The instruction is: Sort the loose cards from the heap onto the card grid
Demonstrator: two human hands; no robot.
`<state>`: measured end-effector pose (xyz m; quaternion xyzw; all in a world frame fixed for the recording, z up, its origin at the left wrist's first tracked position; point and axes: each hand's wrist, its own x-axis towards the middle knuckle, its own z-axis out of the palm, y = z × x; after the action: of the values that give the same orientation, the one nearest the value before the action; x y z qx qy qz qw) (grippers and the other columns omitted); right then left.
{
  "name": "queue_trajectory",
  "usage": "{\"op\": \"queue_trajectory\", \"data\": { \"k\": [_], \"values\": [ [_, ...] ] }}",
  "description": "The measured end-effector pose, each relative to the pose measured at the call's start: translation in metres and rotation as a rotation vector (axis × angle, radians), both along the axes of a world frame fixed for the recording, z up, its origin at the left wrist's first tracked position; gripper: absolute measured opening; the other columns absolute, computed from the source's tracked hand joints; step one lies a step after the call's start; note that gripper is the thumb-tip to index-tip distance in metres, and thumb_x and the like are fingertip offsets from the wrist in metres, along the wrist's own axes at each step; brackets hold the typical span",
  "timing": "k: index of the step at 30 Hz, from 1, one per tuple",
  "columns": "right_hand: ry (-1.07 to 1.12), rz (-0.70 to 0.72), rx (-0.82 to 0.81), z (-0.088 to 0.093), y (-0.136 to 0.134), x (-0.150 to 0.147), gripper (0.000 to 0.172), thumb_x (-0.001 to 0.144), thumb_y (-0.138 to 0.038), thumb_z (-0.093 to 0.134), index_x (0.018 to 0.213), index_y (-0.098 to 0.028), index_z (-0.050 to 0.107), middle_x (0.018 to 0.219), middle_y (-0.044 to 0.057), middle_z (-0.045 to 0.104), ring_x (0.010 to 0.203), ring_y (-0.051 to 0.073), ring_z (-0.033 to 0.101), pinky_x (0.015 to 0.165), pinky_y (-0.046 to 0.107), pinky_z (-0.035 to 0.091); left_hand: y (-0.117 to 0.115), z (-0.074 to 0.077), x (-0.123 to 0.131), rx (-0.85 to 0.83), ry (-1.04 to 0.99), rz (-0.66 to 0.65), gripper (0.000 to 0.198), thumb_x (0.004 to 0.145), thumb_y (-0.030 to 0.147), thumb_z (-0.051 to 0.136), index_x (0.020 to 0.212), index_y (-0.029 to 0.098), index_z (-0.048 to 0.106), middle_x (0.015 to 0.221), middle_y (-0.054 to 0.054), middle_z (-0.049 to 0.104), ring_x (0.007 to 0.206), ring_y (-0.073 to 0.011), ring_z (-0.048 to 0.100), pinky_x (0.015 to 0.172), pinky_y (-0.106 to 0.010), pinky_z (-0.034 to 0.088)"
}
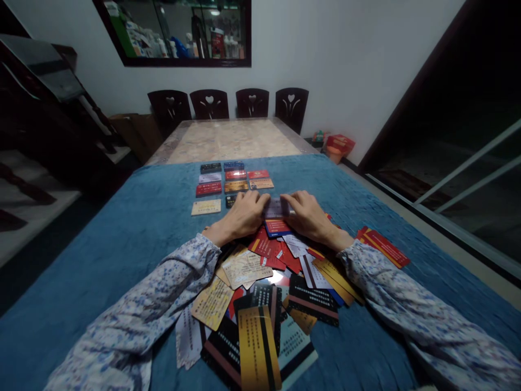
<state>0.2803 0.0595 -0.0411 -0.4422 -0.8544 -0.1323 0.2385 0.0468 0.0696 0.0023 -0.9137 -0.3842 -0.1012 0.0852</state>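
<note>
Between my two hands is a pale lilac plastic card (pixel 277 208), held by its left and right ends. My left hand (pixel 247 213) pinches the left end, and my right hand (pixel 308 215) the right end. Just below it lies a red and blue card (pixel 278 227). A loose heap of cards in gold, black, red and cream spreads towards me, with a gold card (pixel 259 347) nearest. Beyond my left hand, small stacks of cards stand in rows, among them a red stack (pixel 209 188) and a cream card (pixel 206 207). My left hand partly hides a black card (pixel 230 201).
A blue cloth (pixel 122 233) covers the near part of the table; the far part is bare marble-patterned top (pixel 240 138). Several red cards (pixel 385 247) lie right of my right forearm. Dark chairs (pixel 209 103) line the far end.
</note>
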Motion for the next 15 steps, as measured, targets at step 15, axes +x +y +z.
{"op": "queue_trajectory", "data": {
  "k": [15],
  "values": [
    [-0.08, 0.047, 0.104, 0.013, 0.013, 0.003, 0.046, 0.097, -0.036, 0.054, 0.136, -0.011, 0.058, 0.12, 0.021, 0.062, 0.104, 0.032, 0.05, 0.083, 0.042, 0.042, 0.005, 0.005, -0.007, 0.124, -0.018, 0.028, 0.034, 0.091, 0.02, 0.058, 0.124, 0.012, 0.055, 0.129, -0.02, 0.062, 0.118, -0.0341, 0.055, 0.095, -0.046, 0.041]
  ]
}}
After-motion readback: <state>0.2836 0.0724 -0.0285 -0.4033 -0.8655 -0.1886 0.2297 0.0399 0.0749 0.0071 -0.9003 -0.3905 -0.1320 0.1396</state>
